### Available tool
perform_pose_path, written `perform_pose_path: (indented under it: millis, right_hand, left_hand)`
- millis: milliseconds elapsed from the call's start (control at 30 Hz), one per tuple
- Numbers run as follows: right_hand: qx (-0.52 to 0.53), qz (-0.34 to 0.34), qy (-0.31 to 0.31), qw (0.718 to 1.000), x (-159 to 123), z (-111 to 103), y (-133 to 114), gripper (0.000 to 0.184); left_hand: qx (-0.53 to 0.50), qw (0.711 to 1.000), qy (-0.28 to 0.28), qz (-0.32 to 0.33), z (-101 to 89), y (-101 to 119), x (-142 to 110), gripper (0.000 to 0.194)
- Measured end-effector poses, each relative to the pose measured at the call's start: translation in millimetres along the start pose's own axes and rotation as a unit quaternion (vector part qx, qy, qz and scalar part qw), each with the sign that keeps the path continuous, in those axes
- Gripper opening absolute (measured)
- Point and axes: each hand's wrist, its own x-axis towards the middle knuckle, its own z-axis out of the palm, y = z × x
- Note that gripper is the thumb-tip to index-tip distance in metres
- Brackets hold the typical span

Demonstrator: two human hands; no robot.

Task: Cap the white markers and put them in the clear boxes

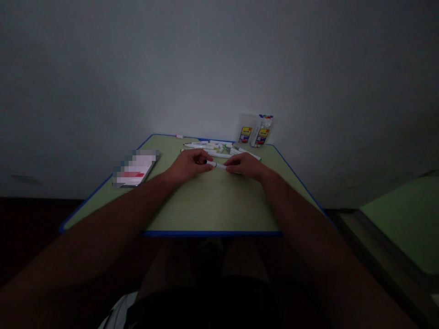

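Note:
A white marker [219, 165] with a dark end is held level between my two hands, just above the table [212, 205]. My left hand [190, 164] pinches its dark-capped left end between thumb and fingers. At the other end, my right hand [245, 164] closes its fingertips on the white barrel. Just behind my hands lies a loose pile of white markers [219, 156] and small caps, partly hidden by my fingers.
Two clear marker cases stand at the back right by the wall: one see-through case [245, 130] and one case holding markers [262, 131]. A booklet-like item [137, 168], blurred out, lies at the left edge. A small red-and-white cap [179, 136] rests at the back left.

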Motion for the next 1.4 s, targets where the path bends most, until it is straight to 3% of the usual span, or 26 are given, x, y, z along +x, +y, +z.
perform_pose_path:
  millis: [333,600,833,1200,1400]
  right_hand:
    - [0.012,-0.019,0.009,1.0,1,3,1,0.02]
    - [0.141,-0.06,0.022,0.988,4,6,5,0.037]
    - [0.207,-0.096,-0.005,0.974,2,5,1,0.05]
    - [0.217,-0.082,0.014,0.973,2,0,1,0.044]
    - [0.186,-0.072,0.036,0.979,0,-4,0,0.033]
  left_hand:
    - [0.086,0.996,-0.009,0.02,0.4,-6,-1,0.018]
    - [0.155,0.987,0.008,0.034,-4.6,-9,-1,0.014]
    - [0.216,0.976,0.03,0.021,-13.8,-15,2,0.014]
    - [0.215,0.975,0.049,-0.007,-18.6,-19,4,0.014]
    - [0.204,0.977,0.065,-0.012,-19.6,-19,4,0.016]
